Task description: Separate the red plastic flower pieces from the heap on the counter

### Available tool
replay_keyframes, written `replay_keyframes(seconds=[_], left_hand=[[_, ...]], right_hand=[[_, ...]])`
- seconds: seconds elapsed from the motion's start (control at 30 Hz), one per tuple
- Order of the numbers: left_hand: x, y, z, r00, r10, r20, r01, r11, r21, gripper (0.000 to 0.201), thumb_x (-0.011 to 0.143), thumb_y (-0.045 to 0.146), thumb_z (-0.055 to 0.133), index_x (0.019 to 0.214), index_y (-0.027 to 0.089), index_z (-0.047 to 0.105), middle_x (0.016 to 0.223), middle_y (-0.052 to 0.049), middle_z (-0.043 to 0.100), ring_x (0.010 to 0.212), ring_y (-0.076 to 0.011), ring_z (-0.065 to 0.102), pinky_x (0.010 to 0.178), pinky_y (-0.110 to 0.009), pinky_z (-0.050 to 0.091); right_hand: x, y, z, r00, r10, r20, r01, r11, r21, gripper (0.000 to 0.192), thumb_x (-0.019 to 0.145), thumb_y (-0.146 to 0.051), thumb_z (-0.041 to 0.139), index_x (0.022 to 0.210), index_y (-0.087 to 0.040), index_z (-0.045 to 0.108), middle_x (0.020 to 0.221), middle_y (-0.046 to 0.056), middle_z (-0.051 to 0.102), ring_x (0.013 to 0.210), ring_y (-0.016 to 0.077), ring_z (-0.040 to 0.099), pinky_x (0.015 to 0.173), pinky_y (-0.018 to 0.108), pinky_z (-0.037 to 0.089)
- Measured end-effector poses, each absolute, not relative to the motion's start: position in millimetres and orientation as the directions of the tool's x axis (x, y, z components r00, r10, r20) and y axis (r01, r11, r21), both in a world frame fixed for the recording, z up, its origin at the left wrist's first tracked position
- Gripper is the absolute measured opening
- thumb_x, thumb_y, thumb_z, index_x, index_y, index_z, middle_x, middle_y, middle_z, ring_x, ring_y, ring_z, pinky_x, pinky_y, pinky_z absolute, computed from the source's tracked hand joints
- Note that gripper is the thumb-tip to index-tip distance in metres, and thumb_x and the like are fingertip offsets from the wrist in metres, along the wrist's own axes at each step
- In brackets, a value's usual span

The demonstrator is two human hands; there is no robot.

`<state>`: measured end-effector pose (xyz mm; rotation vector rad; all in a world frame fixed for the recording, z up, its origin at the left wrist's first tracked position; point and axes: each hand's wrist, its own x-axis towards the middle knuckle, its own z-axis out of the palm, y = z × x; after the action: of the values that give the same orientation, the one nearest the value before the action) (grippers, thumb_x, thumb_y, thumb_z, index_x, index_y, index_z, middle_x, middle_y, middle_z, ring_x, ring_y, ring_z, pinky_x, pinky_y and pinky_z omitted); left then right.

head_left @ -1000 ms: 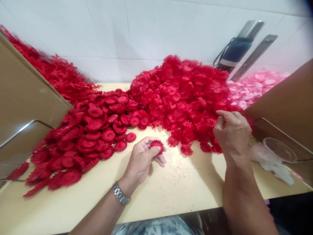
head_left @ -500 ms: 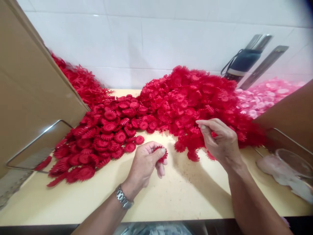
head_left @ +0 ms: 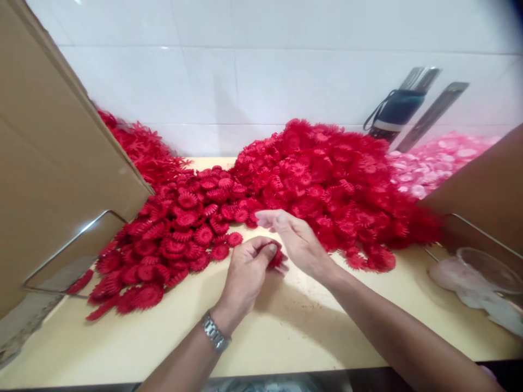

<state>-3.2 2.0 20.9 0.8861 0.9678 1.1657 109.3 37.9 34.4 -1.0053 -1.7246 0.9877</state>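
Between the thumb and fingers of my left hand [head_left: 248,269], which wears a metal watch, is a small red fringed flower disc [head_left: 274,255]. My hand covers part of that disc. Just above and to the right is my right hand [head_left: 300,239], its fingers stretched out to the left over the held disc, slightly blurred. Nothing shows in the right fingers. Left of my hands lies a heap of red curled flower discs [head_left: 180,231]. Behind my right hand rises a larger pile of flatter red fringed discs [head_left: 322,174].
Red strip-like pieces [head_left: 143,144] lie at the back left by a cardboard panel [head_left: 61,147]. Pink discs [head_left: 437,163] are at the back right, near a dark blue bottle [head_left: 398,111] and a metal bar [head_left: 433,117]. A clear plastic container [head_left: 488,272] sits at the right.
My right hand has moved left from the large pile to beside my left hand, and its fingers have straightened. My left hand keeps its disc. The view has shifted slightly.
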Motion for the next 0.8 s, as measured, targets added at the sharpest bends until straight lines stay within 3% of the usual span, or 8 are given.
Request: replay_keyframes(seconds=[0.07,0.17,0.3,0.43,0.53,0.6,0.7,0.8], left_hand=[[9,3,24,0.083,0.988,-0.129,-0.473,0.152,0.868,0.013,0.077,0.026,0.058,0.077,0.015,0.064,0.072,-0.002,0.067,0.067,-0.0118,0.063,0.064,-0.021,0.05],[21,1,30,0.079,0.98,-0.181,-0.691,0.185,0.699,0.031,0.084,0.041,0.047,0.099,0.019,0.064,0.105,-0.005,0.066,0.098,-0.0161,0.059,0.085,-0.026,0.046],[16,5,29,0.028,0.97,-0.242,-0.798,0.168,0.579,0.049,0.081,0.056,0.043,0.115,0.026,0.058,0.127,-0.004,0.055,0.121,-0.0186,0.044,0.102,-0.03,0.033],[-2,13,23,-0.079,0.979,-0.187,-0.764,0.061,0.642,0.053,0.08,0.057,0.039,0.127,0.033,0.046,0.136,-0.002,0.046,0.133,-0.0189,0.027,0.106,-0.035,0.027],[-2,12,27,-0.123,0.987,-0.102,-0.74,-0.023,0.672,0.049,0.08,0.058,0.038,0.125,0.039,0.047,0.138,0.003,0.044,0.133,-0.0189,0.025,0.106,-0.037,0.027],[3,11,33,-0.09,0.991,-0.101,-0.749,0.0,0.662,0.053,0.079,0.061,0.036,0.122,0.033,0.052,0.137,0.0,0.045,0.132,-0.0202,0.03,0.106,-0.037,0.027],[3,14,40,-0.063,0.991,-0.117,-0.783,0.024,0.621,0.058,0.078,0.064,0.035,0.117,0.027,0.058,0.135,-0.003,0.048,0.129,-0.0193,0.034,0.106,-0.035,0.027],[-7,19,40,-0.119,0.98,-0.161,-0.796,0.003,0.605,0.05,0.079,0.063,0.034,0.112,0.034,0.06,0.134,0.004,0.049,0.128,-0.0133,0.036,0.103,-0.031,0.03]], right_hand=[[97,49,33,-0.273,0.923,0.271,0.24,0.338,-0.91,0.042,0.092,-0.043,0.031,0.114,-0.018,0.057,0.106,0.008,0.063,0.1,0.0183,0.058,0.087,0.035,0.045],[86,57,33,-0.241,0.926,0.289,0.388,0.365,-0.846,0.045,0.092,-0.044,0.03,0.12,-0.019,0.055,0.116,0.009,0.059,0.114,0.0224,0.049,0.1,0.044,0.034],[68,32,32,-0.218,0.964,0.151,0.427,0.234,-0.874,0.053,0.093,-0.046,0.021,0.137,-0.02,0.035,0.144,0.008,0.032,0.136,0.0233,0.019,0.111,0.051,0.01],[42,0,36,-0.191,0.961,0.199,0.394,0.261,-0.881,0.054,0.09,-0.049,0.031,0.138,-0.025,0.031,0.146,0.002,0.026,0.137,0.0211,0.011,0.111,0.048,0.016],[35,9,43,-0.127,0.96,0.251,0.415,0.281,-0.865,0.052,0.088,-0.048,0.037,0.126,-0.015,0.047,0.141,0.006,0.036,0.135,0.0174,0.018,0.11,0.041,0.019],[40,25,46,-0.106,0.962,0.25,0.424,0.272,-0.864,0.053,0.09,-0.048,0.029,0.12,-0.01,0.051,0.136,0.012,0.044,0.131,0.0153,0.03,0.106,0.039,0.028],[49,30,46,-0.185,0.965,0.187,0.397,0.248,-0.884,0.061,0.091,-0.049,0.021,0.14,-0.014,0.018,0.148,0.007,0.016,0.136,0.018,0.005,0.11,0.047,0.005],[48,13,42,-0.352,0.908,0.228,0.311,0.343,-0.886,0.064,0.09,-0.054,0.014,0.143,-0.022,0.0,0.15,0.0,-0.002,0.136,0.0174,-0.007,0.112,0.046,0.0]])
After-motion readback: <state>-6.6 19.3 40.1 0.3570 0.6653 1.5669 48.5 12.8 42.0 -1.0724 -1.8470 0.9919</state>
